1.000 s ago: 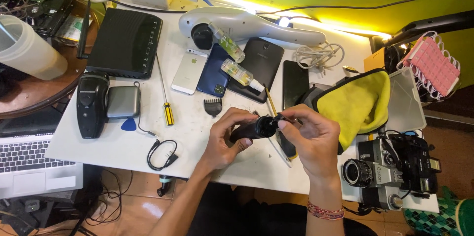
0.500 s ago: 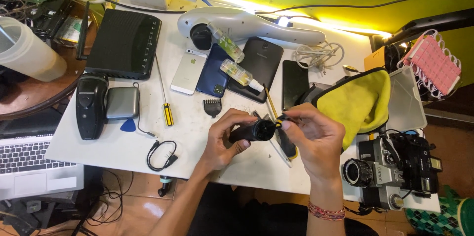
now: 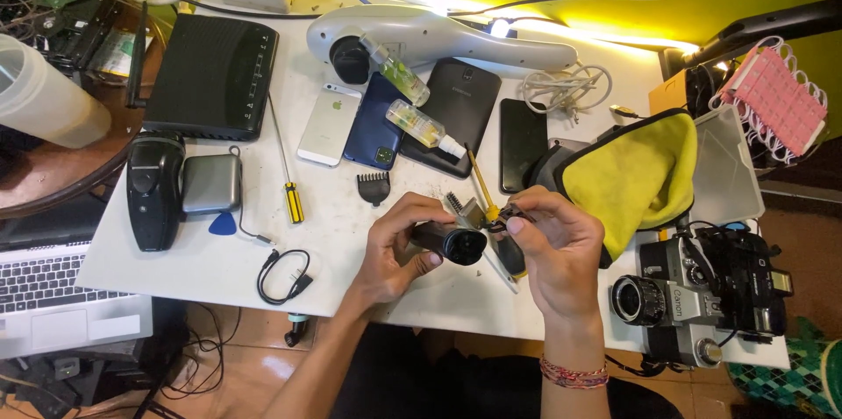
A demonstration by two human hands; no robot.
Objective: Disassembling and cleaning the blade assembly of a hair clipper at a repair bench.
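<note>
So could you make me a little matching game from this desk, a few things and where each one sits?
Things:
1. black trimmer body
2. yellow cloth
3. film camera
4. blue pick

Places:
A. at the desk's right front corner
B. beside the black remote
C. in the left hand
D. draped over a dark pouch

Pairs: 1-C, 2-D, 3-A, 4-B

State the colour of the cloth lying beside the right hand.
Bright yellow. The cloth shows clearly in the head view, just right of the right hand.

black phone screen (image 3: pixel 522 144) | beside yellow cloth (image 3: pixel 640 178) | dark, rectangular
</note>
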